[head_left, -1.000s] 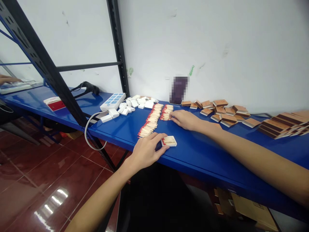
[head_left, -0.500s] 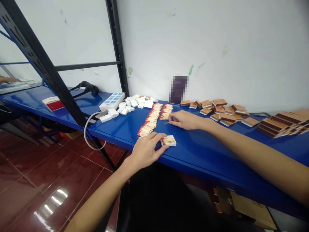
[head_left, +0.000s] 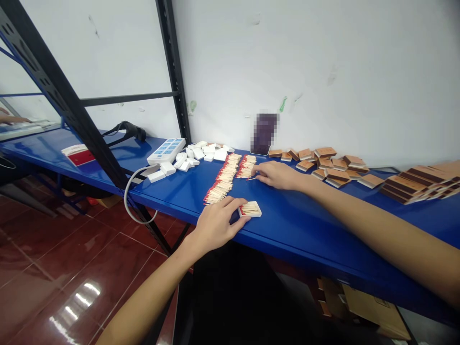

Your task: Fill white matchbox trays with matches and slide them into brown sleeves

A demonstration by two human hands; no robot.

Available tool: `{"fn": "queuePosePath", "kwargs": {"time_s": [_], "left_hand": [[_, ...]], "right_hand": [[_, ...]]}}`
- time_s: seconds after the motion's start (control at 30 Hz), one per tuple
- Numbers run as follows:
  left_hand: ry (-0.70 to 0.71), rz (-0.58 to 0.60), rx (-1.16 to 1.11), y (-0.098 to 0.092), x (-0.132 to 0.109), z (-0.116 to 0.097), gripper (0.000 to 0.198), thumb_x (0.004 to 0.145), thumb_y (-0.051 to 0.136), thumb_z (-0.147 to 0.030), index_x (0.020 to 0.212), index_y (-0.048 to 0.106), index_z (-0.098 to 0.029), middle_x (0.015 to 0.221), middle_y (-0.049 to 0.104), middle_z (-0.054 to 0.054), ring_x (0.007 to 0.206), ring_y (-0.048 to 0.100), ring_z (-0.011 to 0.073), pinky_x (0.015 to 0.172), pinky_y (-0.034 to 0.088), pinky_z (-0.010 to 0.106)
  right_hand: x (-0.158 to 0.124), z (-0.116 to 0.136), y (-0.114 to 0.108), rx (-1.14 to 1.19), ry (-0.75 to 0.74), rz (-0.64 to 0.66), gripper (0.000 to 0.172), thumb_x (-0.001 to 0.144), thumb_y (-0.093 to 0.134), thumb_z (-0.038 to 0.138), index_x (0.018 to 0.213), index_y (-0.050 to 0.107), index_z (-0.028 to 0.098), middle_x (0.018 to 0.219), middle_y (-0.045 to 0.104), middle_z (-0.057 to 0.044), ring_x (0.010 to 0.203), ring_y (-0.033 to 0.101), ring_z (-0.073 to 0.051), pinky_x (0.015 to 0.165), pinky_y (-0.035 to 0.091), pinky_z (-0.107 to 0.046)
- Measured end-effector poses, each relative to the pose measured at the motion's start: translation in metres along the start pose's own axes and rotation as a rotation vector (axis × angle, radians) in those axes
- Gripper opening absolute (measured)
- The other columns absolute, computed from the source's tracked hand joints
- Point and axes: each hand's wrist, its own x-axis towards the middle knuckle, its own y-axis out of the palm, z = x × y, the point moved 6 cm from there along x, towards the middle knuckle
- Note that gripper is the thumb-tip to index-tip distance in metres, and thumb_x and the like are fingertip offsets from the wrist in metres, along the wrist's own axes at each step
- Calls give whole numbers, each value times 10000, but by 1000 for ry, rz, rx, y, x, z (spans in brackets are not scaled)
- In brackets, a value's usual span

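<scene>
- Our left hand [head_left: 215, 224] rests on the blue table [head_left: 287, 225] near its front edge. Thumb and fingers pinch the left end of a small white tray [head_left: 250, 209], which lies flat and is partly filled with matches, red heads toward the hand.
- We judge that the hand grips the tray this way so it does not slide while matches are laid in; the open top faces up and the right end stays free.
- Our right hand [head_left: 276, 175] lies palm down further back on the table, beyond the tray and to its right. The fingers are bent, and the fingertips [head_left: 256, 175] touch the near end of the shorter row of matches [head_left: 246, 166]. One match seems to be under the fingertips, but whether it is already gripped we cannot tell.
- A longer row of matches [head_left: 222, 179] lies just left of the right hand and just behind the left hand. Both rows are spread side by side, probably so that single matches are easy to take.
- Behind the left hand and further left are empty white trays [head_left: 201, 154] and a white power strip [head_left: 167, 150].
- To the right of the right hand, brown box sleeves [head_left: 328, 165] lie in a loose heap, and more are stacked [head_left: 420, 184] further right.
</scene>
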Motion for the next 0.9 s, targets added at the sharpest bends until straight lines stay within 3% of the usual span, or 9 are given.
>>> {"fn": "queuePosePath", "kwargs": {"time_s": [0.3,0.5,0.73,0.9], "left_hand": [[-3,8,-5,0,0,-1,326,964,559,-418,1223,609,-227,1157,696,41,1024,677,220,899,537,338],[1,6,-10,-1,0,-1,322,964,556,-422,1216,611,-229,1139,697,43,1012,681,219,883,542,332],[3,-2,-12,0,0,0,323,962,563,-417,1219,612,-226,1144,697,38,1011,680,220,883,538,331],[0,2,-12,-1,0,-1,318,962,563,-414,1213,614,-225,1136,699,39,998,684,218,863,543,331]], "right_hand": [[1,3,-2,10,15,-2,256,932,469,273,1082,658,188,992,693,-101,878,608,-234,702,374,-307],[1,3,-3,55,8,4,248,935,446,297,974,661,181,907,685,-92,795,594,-213,683,376,-303],[-3,6,-5,151,19,91,140,896,485,292,855,576,194,779,647,-52,684,555,-177,643,363,-283],[-4,8,-5,174,20,134,145,907,465,306,864,549,195,820,650,-65,691,548,-177,638,361,-282]]}}
